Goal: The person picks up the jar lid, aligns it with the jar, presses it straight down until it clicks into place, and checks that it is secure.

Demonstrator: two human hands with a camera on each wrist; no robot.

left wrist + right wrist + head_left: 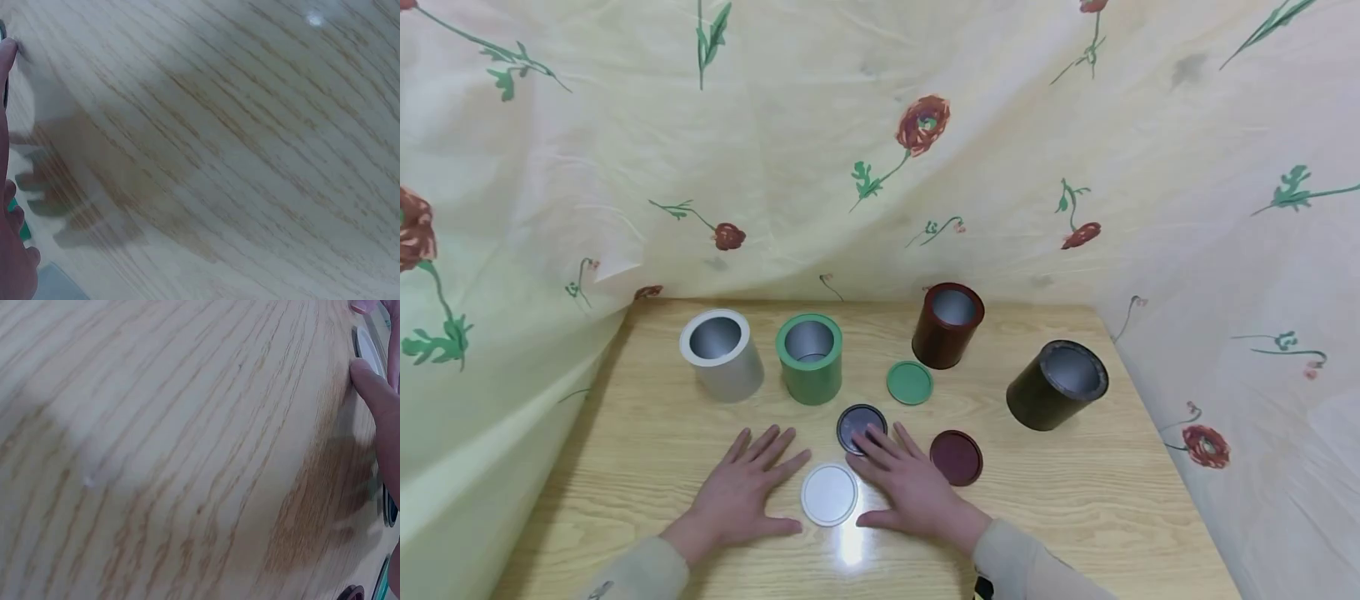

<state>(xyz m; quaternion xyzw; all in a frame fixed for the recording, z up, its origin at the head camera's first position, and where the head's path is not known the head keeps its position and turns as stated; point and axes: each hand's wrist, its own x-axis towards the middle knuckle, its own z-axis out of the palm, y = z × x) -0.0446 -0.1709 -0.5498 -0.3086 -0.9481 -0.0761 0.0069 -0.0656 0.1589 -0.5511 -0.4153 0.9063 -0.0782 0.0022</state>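
Note:
In the head view my left hand (741,490) lies over the table with straight, spread fingers, its thumb pointing at a white round lid (829,495). My right hand (912,490) is spread on the other side of that lid, its fingertips overlapping a black round lid (852,423). Neither hand grips anything. A dark red lid (957,457) lies just right of the right hand, and a green lid (910,382) farther back. In the right wrist view the thumb (369,384) is beside the white lid (369,350). Only the edge of the left hand (15,250) shows in the left wrist view.
Behind the hands stand a white canister (730,367), a green canister (811,375) and a dark red canister (942,337), all without lids. A black canister (1045,396) is at the right. Flowered cloth (797,167) hangs around the wooden table (1075,517).

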